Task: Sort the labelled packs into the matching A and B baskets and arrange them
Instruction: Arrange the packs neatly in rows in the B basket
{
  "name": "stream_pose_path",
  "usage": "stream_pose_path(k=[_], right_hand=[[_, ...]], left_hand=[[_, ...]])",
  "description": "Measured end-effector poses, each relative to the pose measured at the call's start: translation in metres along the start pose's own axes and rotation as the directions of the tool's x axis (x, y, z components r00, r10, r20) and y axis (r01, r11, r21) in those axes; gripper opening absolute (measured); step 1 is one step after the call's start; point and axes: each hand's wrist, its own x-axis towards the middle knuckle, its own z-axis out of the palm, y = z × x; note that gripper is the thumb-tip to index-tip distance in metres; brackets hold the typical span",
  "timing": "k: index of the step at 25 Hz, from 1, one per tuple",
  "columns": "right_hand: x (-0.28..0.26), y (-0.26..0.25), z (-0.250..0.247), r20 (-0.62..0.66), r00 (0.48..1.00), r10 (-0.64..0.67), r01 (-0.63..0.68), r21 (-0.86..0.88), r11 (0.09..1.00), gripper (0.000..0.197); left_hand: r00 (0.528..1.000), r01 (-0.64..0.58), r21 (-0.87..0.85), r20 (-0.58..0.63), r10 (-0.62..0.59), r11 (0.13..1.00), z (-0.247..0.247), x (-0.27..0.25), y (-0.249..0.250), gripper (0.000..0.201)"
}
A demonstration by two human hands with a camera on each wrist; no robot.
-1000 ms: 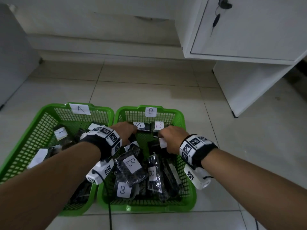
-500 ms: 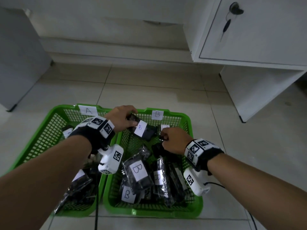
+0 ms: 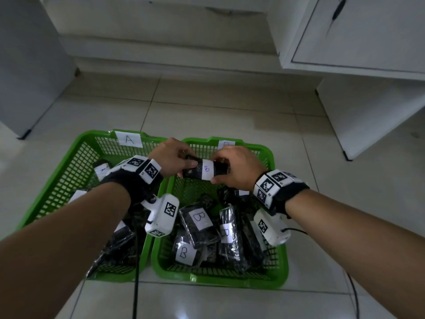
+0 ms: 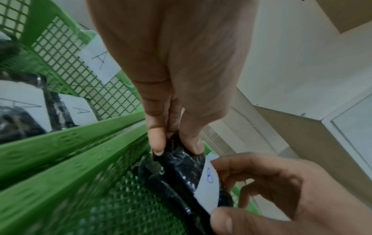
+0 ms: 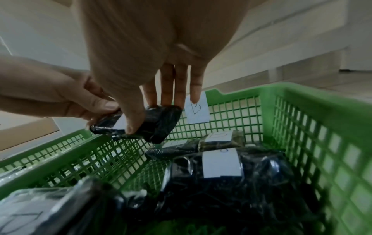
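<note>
Left hand [image 3: 170, 158] pinches one end of a black pack labelled B [image 3: 205, 169]; right hand [image 3: 236, 166] grips the other end, thumb beneath. The pack is held level above the far end of the B basket [image 3: 279, 256], beside the A basket [image 3: 78, 153].

green plastic mesh baskets [image 3: 69, 173]; glossy black film-wrapped packs [image 3: 197, 224] with matt paper labels [image 3: 206, 169]

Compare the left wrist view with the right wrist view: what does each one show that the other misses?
Only the left wrist view shows the A basket, its A tag and A-labelled packs inside. Only the right wrist view shows the B basket interior, its B tag and the packs lying there. Both show the left hand and right hand gripping the same black B pack, held above the baskets.
</note>
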Motion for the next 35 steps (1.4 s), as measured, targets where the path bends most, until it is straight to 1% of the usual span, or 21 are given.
stream_pose_path(k=[2, 4, 6, 7, 8, 10, 11, 13, 14, 17, 18, 19, 21, 22, 24, 26, 28, 30, 32, 33, 35], right_hand=[[0.003, -0.006, 0.003, 0.05, 0.999, -0.008, 0.014, -0.111, 0.994, 0.044], [0.011, -0.009, 0.003, 0.074, 0.997, 0.002, 0.012, -0.179, 0.984, 0.035], [0.02, -0.013, 0.004, 0.129, 0.991, 0.033, -0.009, -0.187, 0.982, 0.017], [0.023, -0.014, 0.008, 0.162, 0.986, 0.048, -0.019, -0.177, 0.984, 0.006], [0.026, -0.017, 0.013, 0.193, 0.979, 0.072, -0.037, -0.18, 0.983, 0.006], [0.028, -0.022, 0.023, 0.187, 0.98, 0.068, -0.027, -0.215, 0.976, 0.01], [0.029, -0.023, 0.028, 0.159, 0.987, 0.039, 0.0, -0.235, 0.972, 0.02], [0.031, -0.022, 0.032, 0.172, 0.985, 0.032, 0.021, -0.297, 0.955, 0.046], [0.032, -0.022, 0.032, 0.183, 0.982, 0.047, 0.018, -0.338, 0.941, 0.048], [0.035, -0.022, 0.028, 0.184, 0.982, 0.047, 0.03, -0.396, 0.918, 0.022], [0.036, -0.022, 0.026, 0.179, 0.982, 0.057, 0.014, -0.371, 0.929, 0.019], [0.038, -0.022, 0.024, 0.182, 0.981, 0.071, -0.013, -0.304, 0.953, 0.019], [0.041, -0.019, 0.022, 0.248, 0.961, 0.122, -0.084, -0.159, 0.984, 0.023], [0.042, -0.019, 0.023, 0.272, 0.951, 0.146, -0.109, -0.147, 0.983, 0.024], [0.041, -0.019, 0.027, 0.248, 0.956, 0.154, -0.109, -0.184, 0.977, 0.023], [0.037, -0.023, 0.029, 0.205, 0.969, 0.139, -0.093, -0.221, 0.971, 0.022], [0.032, -0.026, 0.027, 0.227, 0.967, 0.116, -0.06, -0.238, 0.969, 0.033], [0.03, -0.028, 0.024, 0.261, 0.96, 0.103, -0.033, -0.26, 0.965, 0.041], [0.031, -0.028, 0.026, 0.254, 0.957, 0.136, -0.064, -0.272, 0.96, 0.039], [0.032, -0.027, 0.028, 0.252, 0.956, 0.148, -0.077, -0.271, 0.96, 0.037], [0.031, -0.025, 0.032, 0.239, 0.959, 0.155, -0.088, -0.269, 0.959, 0.04]], left_hand=[[0.998, -0.059, 0.07, -0.005, 0.06, 0.996, 0.002, -0.006, -0.001, 0.023], [0.992, -0.11, 0.202, -0.037, 0.12, 0.973, 0.002, -0.006, -0.001, 0.032], [0.987, -0.138, 0.306, -0.036, 0.156, 0.942, 0.004, -0.002, -0.002, 0.04], [0.984, -0.163, 0.374, -0.001, 0.176, 0.913, 0.007, 0.0, -0.001, 0.039], [0.982, -0.185, 0.467, 0.061, 0.177, 0.865, 0.01, 0.001, -0.003, 0.037], [0.977, -0.209, 0.658, 0.168, 0.13, 0.723, 0.019, 0.001, -0.006, 0.034], [0.976, -0.215, 0.706, 0.182, 0.12, 0.674, 0.022, 0.001, -0.008, 0.033], [0.978, -0.206, 0.717, 0.174, 0.116, 0.665, 0.023, 0.001, -0.011, 0.034], [0.977, -0.211, 0.713, 0.173, 0.124, 0.669, 0.022, 0.001, -0.011, 0.035], [0.976, -0.218, 0.718, 0.151, 0.158, 0.661, 0.018, 0.002, -0.011, 0.043], [0.973, -0.229, 0.721, 0.152, 0.173, 0.654, 0.017, 0.003, -0.012, 0.045], [0.969, -0.245, 0.718, 0.166, 0.182, 0.651, 0.017, 0.004, -0.014, 0.046], [0.964, -0.266, 0.695, 0.2, 0.176, 0.668, 0.019, 0.006, -0.017, 0.046], [0.963, -0.27, 0.686, 0.212, 0.169, 0.676, 0.02, 0.007, -0.019, 0.045], [0.954, -0.291, 0.697, 0.257, 0.151, 0.656, 0.023, 0.006, -0.021, 0.044], [0.943, -0.323, 0.73, 0.301, 0.141, 0.602, 0.027, 0.004, -0.023, 0.042], [0.94, -0.334, 0.761, 0.314, 0.136, 0.556, 0.029, 0.001, -0.025, 0.04], [0.94, -0.33, 0.745, 0.318, 0.126, 0.58, 0.028, 0.0, -0.022, 0.043], [0.937, -0.326, 0.697, 0.328, 0.119, 0.639, 0.028, 0.0, -0.018, 0.049], [0.933, -0.329, 0.68, 0.343, 0.112, 0.655, 0.029, 0.0, -0.017, 0.052], [0.923, -0.342, 0.686, 0.374, 0.093, 0.642, 0.03, 0.0, -0.016, 0.05]])
